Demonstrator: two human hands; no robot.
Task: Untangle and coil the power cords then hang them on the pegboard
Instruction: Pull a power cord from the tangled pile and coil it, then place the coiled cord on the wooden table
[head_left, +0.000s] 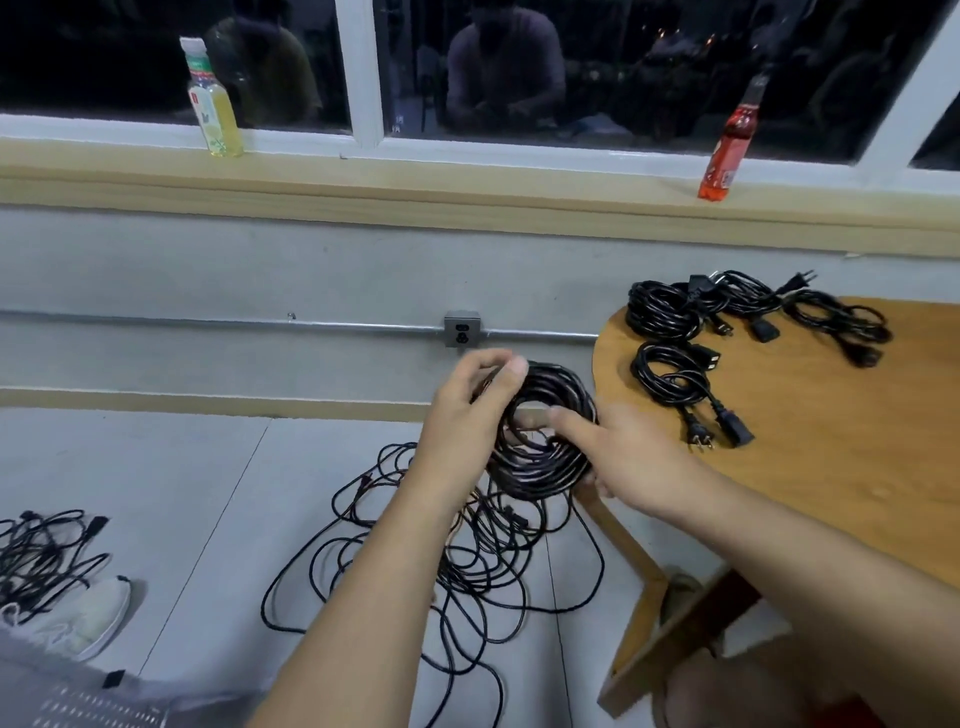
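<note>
While the left hand (475, 410) curls thumb and fingers round the upper left of the coil (563, 395), the right hand (628, 460) grips the lower right rim, forefinger stretched out across the hole. Its other fingers look tucked beneath, though the cord hides them. The thick black coil is up in the air, just off the edge of the round wooden table (857, 467). Straight below, the loose cord (483, 564) sprawls tangled on the grey floor (182, 467). On the table lie several coiled cords (657, 312), apart from the hands. Far left, another tangle (41, 556) sits beside a pale shoe (91, 618).
</note>
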